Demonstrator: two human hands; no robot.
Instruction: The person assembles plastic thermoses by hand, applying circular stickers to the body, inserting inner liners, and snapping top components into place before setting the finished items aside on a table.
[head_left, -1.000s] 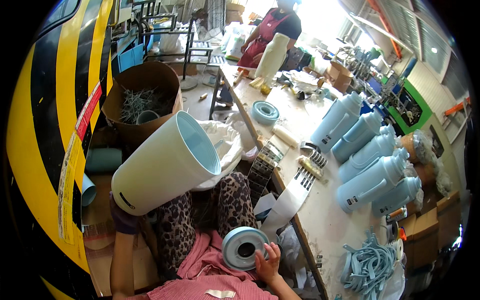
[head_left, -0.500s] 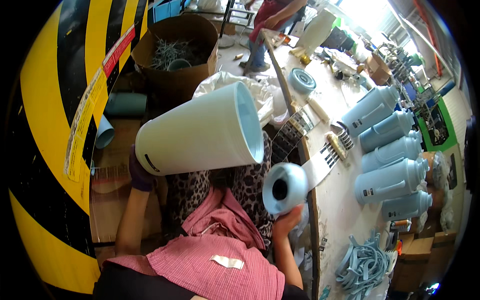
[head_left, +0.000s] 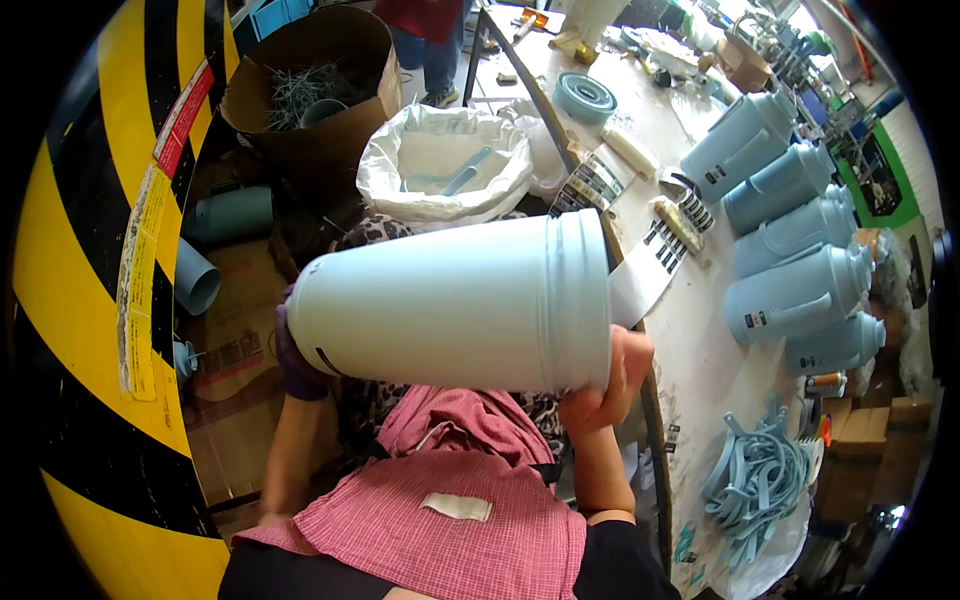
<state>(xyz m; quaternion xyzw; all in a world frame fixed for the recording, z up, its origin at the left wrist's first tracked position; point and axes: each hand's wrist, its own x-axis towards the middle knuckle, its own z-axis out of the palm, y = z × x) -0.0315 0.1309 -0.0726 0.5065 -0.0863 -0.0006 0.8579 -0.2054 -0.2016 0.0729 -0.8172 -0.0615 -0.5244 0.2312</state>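
A pale blue thermos casing [head_left: 440,310] lies sideways across my lap, held between both hands. My left hand [head_left: 298,350], in a purple glove, grips its closed narrower end at the left. At the wider right end a ringed collar [head_left: 585,290] sits against the casing. My bare right hand [head_left: 612,385] is closed round the lower edge of that collar, its fingers slightly blurred. The inside of the casing is hidden.
Several finished pale blue thermos jugs [head_left: 795,295] lie along the table [head_left: 690,400] at right. Nearer is a heap of blue handle straps [head_left: 760,480]. A white-lined bin [head_left: 445,205] and a cardboard drum [head_left: 310,90] stand ahead. A striped yellow-black panel [head_left: 110,330] borders the left.
The casing has turned level, its open end now facing right. My right hand has brought up the separate collar piece from below right, against the casing's open end.
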